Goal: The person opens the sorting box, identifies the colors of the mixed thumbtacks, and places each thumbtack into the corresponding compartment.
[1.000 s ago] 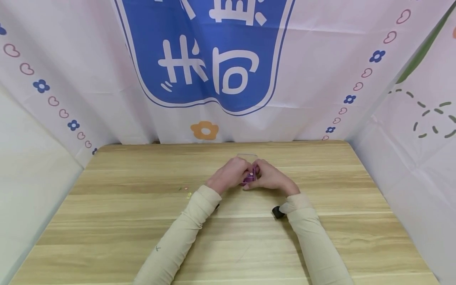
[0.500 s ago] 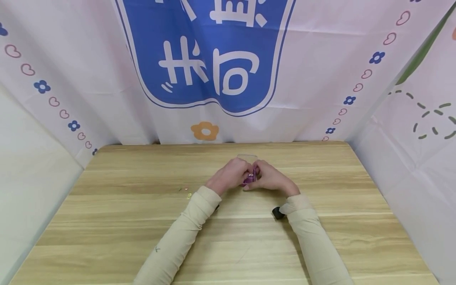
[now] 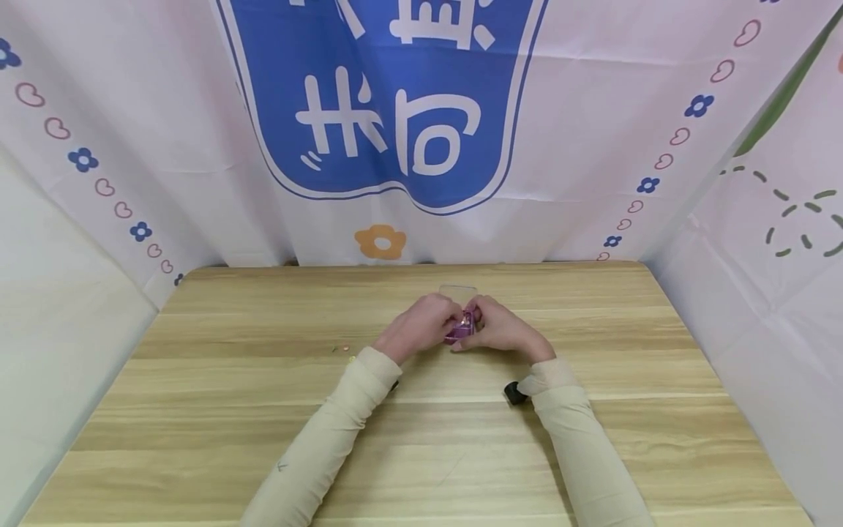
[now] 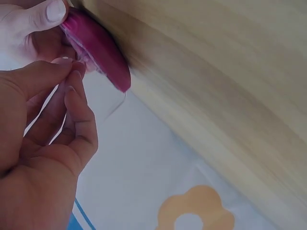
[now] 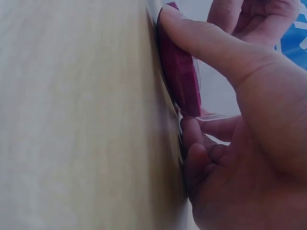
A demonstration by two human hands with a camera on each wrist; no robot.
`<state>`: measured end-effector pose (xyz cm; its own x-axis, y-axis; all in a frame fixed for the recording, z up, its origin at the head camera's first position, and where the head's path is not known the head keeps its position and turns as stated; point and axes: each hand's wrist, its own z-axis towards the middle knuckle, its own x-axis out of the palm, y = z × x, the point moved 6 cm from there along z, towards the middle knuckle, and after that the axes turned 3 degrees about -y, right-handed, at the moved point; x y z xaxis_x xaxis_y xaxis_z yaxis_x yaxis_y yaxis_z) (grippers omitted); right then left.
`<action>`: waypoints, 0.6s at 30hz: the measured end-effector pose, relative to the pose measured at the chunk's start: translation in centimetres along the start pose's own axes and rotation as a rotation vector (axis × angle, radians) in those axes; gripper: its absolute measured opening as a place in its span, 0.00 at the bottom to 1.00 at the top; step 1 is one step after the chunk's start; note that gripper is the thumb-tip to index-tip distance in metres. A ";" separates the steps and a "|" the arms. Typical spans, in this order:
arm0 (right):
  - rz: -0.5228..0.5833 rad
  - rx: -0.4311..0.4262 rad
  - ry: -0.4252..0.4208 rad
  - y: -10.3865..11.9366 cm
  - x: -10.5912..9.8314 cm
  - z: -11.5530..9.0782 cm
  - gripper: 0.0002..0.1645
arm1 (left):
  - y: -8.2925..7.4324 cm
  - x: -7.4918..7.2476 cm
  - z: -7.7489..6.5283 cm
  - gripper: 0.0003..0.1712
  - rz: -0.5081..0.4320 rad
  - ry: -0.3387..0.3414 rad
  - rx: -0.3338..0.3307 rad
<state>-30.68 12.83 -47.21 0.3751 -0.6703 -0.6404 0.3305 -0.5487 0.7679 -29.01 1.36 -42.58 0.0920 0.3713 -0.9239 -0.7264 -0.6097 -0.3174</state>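
A small purple case with its clear lid raised lies near the table's back middle. Shiny bits show inside it, too small to identify. My right hand holds the case from the right; in the right wrist view its thumb lies along the purple case side. From the left, my left hand reaches to the case opening. Its thumb and fingertips pinch together there, with a tiny light glint between them whose kind I cannot make out.
Tiny loose pieces lie on the wooden table left of the hands: a pinkish one and a thin dark one. A yellow bit shows beside the left sleeve. A printed cloth hangs behind the table's back edge.
My left hand and sleeve have shifted slightly left, uncovering more of the case inside and covering most of the yellow bit. The right hand keeps its hold on the case.
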 end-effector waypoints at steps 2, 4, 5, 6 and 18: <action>-0.008 0.006 -0.002 0.0 0.0 0.0 0.37 | 0.2 -0.4 -0.5 0.08 0.010 0.006 -0.012; -0.009 0.015 -0.005 0.0 0.0 0.0 0.38 | 0.4 -0.8 -1.0 0.08 0.017 0.012 -0.034; -0.009 0.019 -0.006 0.1 0.0 -0.1 0.39 | 0.6 -1.0 -1.3 0.08 0.020 0.015 -0.048; -0.010 0.020 -0.004 0.1 0.1 -0.1 0.39 | 0.8 -1.2 -1.6 0.08 0.025 0.018 -0.062; -0.044 0.051 0.004 -0.3 0.1 0.0 0.42 | 3.7 -3.8 -5.8 0.09 0.081 0.022 -0.192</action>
<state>-30.77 12.91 -47.46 0.3650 -0.6431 -0.6732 0.3017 -0.6023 0.7390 -28.15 -6.37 -41.49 0.0549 0.3011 -0.9520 -0.5886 -0.7604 -0.2744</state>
